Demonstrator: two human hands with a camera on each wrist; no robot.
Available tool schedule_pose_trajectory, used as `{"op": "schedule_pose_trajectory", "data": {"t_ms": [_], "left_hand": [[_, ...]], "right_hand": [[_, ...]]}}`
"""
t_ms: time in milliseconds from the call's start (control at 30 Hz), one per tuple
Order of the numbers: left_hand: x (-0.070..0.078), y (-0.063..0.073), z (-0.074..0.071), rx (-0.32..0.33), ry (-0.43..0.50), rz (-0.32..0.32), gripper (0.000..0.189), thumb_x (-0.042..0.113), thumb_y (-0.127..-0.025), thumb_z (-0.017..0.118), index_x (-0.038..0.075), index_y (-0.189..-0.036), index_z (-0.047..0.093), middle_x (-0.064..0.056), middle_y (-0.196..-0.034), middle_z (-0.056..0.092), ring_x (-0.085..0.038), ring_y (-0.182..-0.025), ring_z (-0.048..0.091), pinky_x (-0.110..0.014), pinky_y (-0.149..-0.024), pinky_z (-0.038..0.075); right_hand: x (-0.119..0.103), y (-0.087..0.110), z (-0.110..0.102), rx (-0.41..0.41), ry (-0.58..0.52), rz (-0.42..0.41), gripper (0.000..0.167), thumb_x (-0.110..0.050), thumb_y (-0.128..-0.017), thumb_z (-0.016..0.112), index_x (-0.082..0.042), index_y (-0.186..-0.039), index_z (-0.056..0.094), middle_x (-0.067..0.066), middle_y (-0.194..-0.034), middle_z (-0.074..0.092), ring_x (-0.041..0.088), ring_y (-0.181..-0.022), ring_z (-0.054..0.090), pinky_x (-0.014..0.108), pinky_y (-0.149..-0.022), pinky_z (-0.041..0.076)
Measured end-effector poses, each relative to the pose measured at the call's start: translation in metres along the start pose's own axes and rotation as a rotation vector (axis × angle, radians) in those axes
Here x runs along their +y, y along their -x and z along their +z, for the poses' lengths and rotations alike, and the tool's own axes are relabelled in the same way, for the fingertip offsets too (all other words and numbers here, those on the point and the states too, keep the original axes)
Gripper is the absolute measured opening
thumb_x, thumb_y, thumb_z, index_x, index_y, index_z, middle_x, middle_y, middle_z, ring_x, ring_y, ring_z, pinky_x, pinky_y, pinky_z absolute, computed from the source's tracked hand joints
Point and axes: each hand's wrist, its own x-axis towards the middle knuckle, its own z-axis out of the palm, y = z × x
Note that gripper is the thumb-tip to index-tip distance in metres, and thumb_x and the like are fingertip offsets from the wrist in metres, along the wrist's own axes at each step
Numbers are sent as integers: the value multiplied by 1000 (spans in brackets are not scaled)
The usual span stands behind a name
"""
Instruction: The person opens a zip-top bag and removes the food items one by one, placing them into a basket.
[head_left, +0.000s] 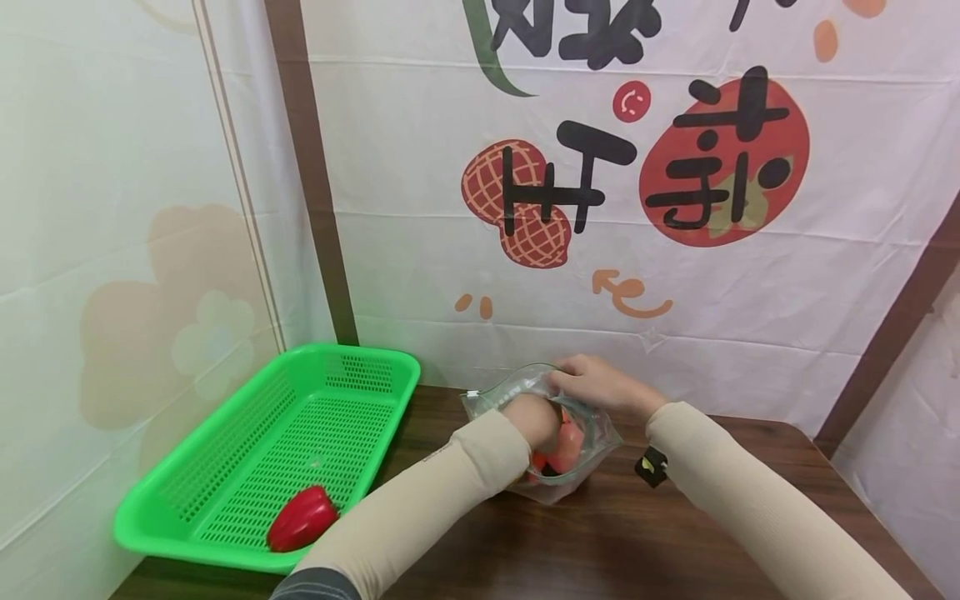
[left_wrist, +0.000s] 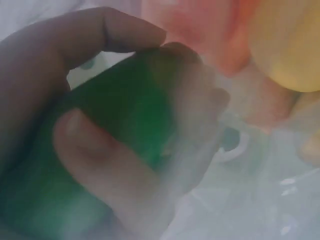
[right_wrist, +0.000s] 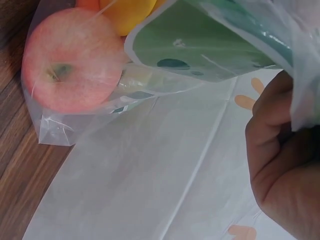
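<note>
A clear zip bag (head_left: 551,490) with green print stands on the dark wooden table, its mouth open upward. My left hand (head_left: 531,422) reaches down inside it. In the left wrist view, its thumb and fingers curl round a smooth green object (left_wrist: 135,105), whose kind is blurred. My right hand (head_left: 602,385) pinches the bag's rim on the far right side. Through the plastic, a pinkish-red apple (right_wrist: 75,62) shows at the bottom, beside a yellow rounded thing (right_wrist: 127,15) and something orange.
To the left stands a green plastic basket (head_left: 225,556) with slotted walls. A red bell pepper (head_left: 302,518) lies in its near right corner. Behind the table (head_left: 720,517) hangs a printed white cloth (head_left: 405,275). A small black object (head_left: 652,467) sits by the right wrist.
</note>
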Motion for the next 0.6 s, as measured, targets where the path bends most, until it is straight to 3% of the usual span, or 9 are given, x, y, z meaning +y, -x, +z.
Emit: {"op": "schedule_pose_trajectory", "data": {"t_ms": [100,300,533,600], "left_hand": [[0,7,-4,-26,-7,12,22,36,-89,73,14,-94,70,0,-93,63,-13,-79,55,-27,-78,50],[-4,26,-13,-30,-164,118,28,36,-87,75,23,-111,69,0,-109,65,-15,-93,57,-33,-87,50],[-17,51,-11,79,-210,243,8,26,-90,69,28,-98,69,3,-101,58,-13,-80,55,-31,-78,49],[-19,54,-10,80,-219,258,7,25,-90,69,28,-96,68,4,-98,54,-13,-78,51,-31,-75,47]], "right_hand": [[1,0,0,-6,4,-17,29,-22,-101,50,-14,-74,55,-5,-65,40,12,-60,39,30,-62,37],[2,1,0,-20,8,-32,30,-24,-103,50,-14,-75,53,-4,-68,42,12,-62,41,30,-64,39],[4,0,-1,-18,50,-44,27,-26,-104,50,-13,-85,62,-3,-75,53,13,-68,49,34,-70,43],[3,-1,-1,-26,55,-35,26,-31,-104,52,-14,-88,64,-4,-74,53,13,-67,50,34,-70,44]]}}
